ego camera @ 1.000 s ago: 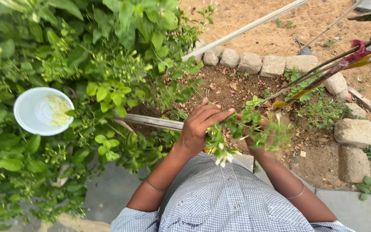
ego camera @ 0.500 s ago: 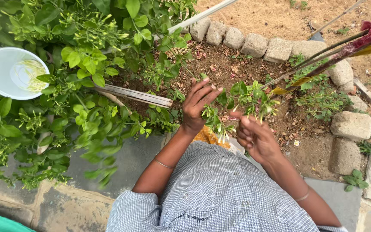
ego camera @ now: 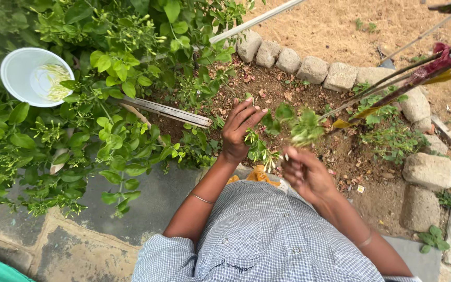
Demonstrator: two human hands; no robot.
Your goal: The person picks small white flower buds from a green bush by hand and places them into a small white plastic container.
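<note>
1. Leafy sprig with pale buds point(ego camera: 259, 149) held out over the bare soil bed point(ego camera: 288, 99), in front of the checked shirt point(ego camera: 267, 235), just right of the big green bush point(ego camera: 105, 104).
2. Left hand point(ego camera: 238, 130) pinching the sprig near its stem with thumb and lower fingers; upper fingers spread loose and pointing toward the leaves point(ego camera: 304, 128) beyond.
3. Right hand point(ego camera: 304, 172) curled nearly closed just below the sprig's tip, something small and pale showing at the fingertips point(ego camera: 287, 155); too small to tell whether bud or stem, so cannot tell for certain what is gripped.
4. Risk: slender stem snapping or stripping if pulled against the left-hand pinch, judging from how thin and bent it looks.
5. Risk: small pale pieces slipping from the curled right hand onto soil or the grey paving point(ego camera: 147, 203), where hard to spot among litter.
6. Risk: white bowl point(ego camera: 30, 78) with pale cuttings perched among the bush's leaves well off to the left; a long reach across, and likely to tip if branches get nudged.
7. Against half a second ago: right hand drawn lower and closer to the body, more closed; leaves beyond the left hand now blurred; bowl sitting a little further right in view; left hand's pinch much the same.
</note>
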